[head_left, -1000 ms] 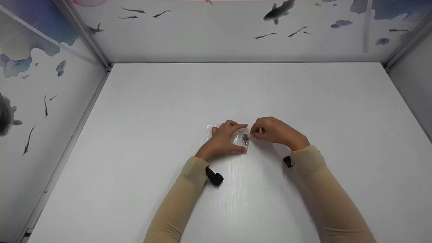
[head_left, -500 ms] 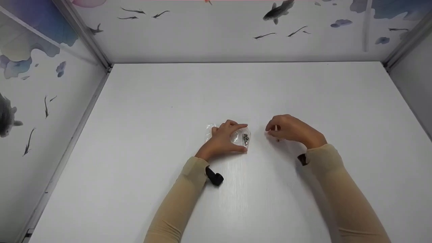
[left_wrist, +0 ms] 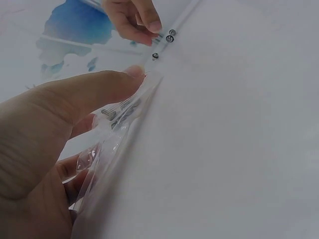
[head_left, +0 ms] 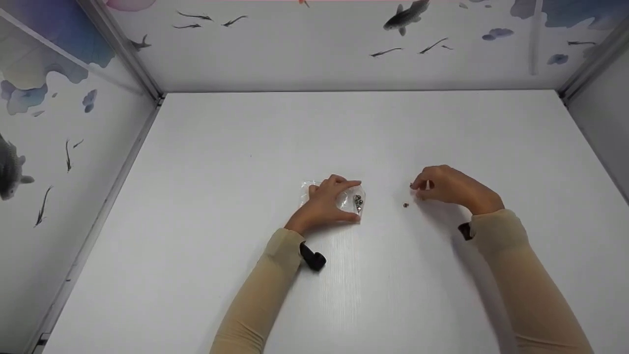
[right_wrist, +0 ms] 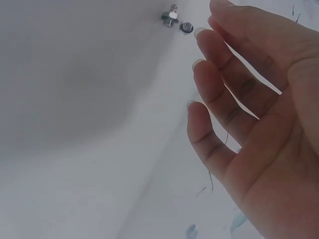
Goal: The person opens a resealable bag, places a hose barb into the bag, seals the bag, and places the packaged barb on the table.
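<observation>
Fish-patterned walls (head_left: 304, 61) stand behind and left of a white table (head_left: 206, 162).

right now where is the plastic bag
The plastic bag is near the middle of the head view, held by the left hand, left of the right hand.

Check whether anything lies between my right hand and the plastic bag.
Yes: small metal parts lie on the table roughly between your right hand and the plastic bag, one right beside that hand. They look low enough to reach over.
</observation>
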